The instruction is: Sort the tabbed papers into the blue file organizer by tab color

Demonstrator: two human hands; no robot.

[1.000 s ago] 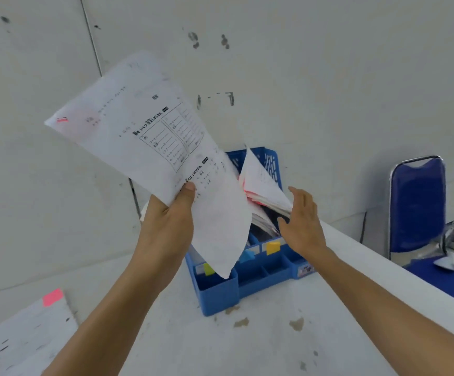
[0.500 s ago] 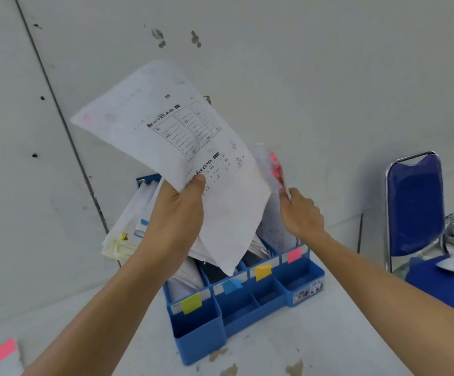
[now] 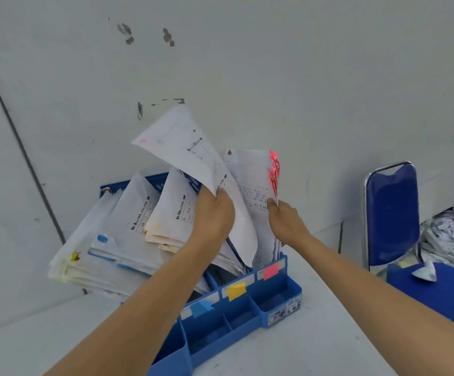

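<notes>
The blue file organizer (image 3: 280, 302) stands on the white table, with blue, yellow and pink labels on its front slots. My left hand (image 3: 211, 213) grips a printed sheet (image 3: 188, 156) with a faint pink tab at its top left corner; the sheet's lower end dips into the rightmost slot behind the pink label (image 3: 271, 271). My right hand (image 3: 284, 219) pinches the pink-tabbed stack (image 3: 253, 180) in that slot and holds it upright, to the right of the sheet. Stacks with yellow and blue tabs (image 3: 117, 240) lean out to the left.
A white wall rises close behind the organizer. A blue chair (image 3: 392, 213) stands at the right, with a heap of crumpled papers (image 3: 453, 234) beside its seat. The white table (image 3: 315, 343) has bare surface in front of the organizer.
My left hand has lowered the sheet toward the rightmost slot. My right hand has pulled the pink-tabbed stack upright and to the right. The camera has come nearer to the organizer.
</notes>
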